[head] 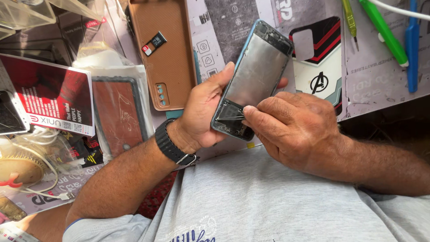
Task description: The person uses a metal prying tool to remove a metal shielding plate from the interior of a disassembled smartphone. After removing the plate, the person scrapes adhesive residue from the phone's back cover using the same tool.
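left hand [204,112] wrapped around the opened phone [253,80], holding it tilted above the lap, near the worktop [380,85]. right hand [291,130] pinched shut on a thin tool, hard to make out, at the phone's lower end. best done with steady support, light pressure, tip kept shallow. brown case [168,62] with a small card tray [154,43] lying beyond.

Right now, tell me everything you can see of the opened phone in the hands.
The opened phone is a slim blue-edged frame with its screen off, showing a dull grey metal plate and dark parts at both ends. It is held tilted above the lap, top end pointing away. The left hand cradles it from behind, thumb along its left edge. The right hand pinches at cracked glass shards left at its bottom end.
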